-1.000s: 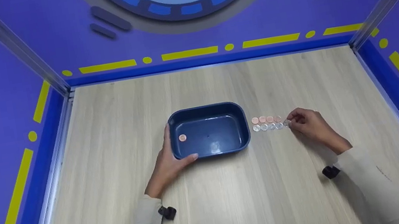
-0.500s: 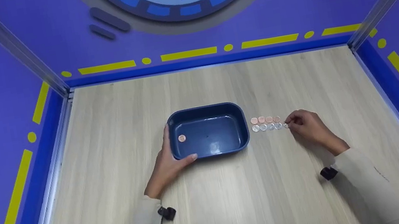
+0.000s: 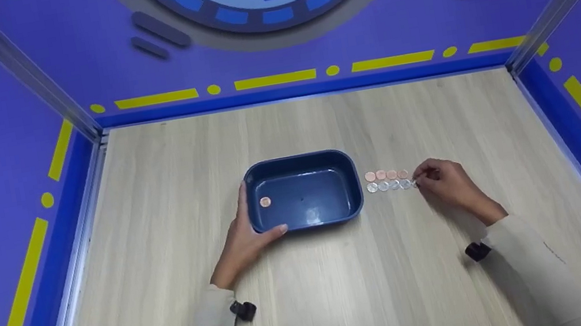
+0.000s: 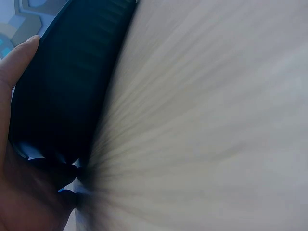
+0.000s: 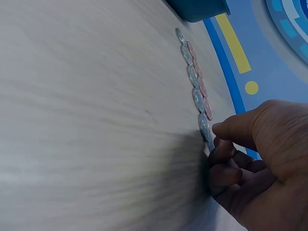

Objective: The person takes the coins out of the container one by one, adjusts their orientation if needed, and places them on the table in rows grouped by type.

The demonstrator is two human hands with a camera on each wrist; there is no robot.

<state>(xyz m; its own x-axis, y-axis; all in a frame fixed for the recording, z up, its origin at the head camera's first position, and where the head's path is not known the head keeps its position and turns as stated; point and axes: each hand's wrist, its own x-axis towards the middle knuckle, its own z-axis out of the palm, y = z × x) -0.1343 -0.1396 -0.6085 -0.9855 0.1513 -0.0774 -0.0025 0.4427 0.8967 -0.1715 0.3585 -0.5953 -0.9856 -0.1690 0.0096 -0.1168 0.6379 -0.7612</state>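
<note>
A dark blue plastic tub (image 3: pixel 334 220) sits mid-table in the head view, one copper coin (image 3: pixel 265 202) lying inside at its left. My left hand (image 3: pixel 241 240) grips the tub's near left corner, thumb along the front wall and fingers along the left side. Right of the tub lie two rows of coins: copper coins (image 3: pixel 381 175) behind, silver coins (image 3: pixel 383 186) in front. At the right end of the silver row, my right hand (image 3: pixel 448 182) pinches a silver coin (image 5: pixel 210 139) between thumb and fingers; the fingers partly hide it.
The pale wood-grain table (image 3: pixel 312 299) is walled at the back and both sides by blue-purple panels (image 3: pixel 274 60) with yellow dashes. Metal rails run along the corners. A small black camera sits on each wrist.
The right hand has moved slightly left, bringing the silver coin closer to the end of the silver row. My left hand and the tub look unmoved.
</note>
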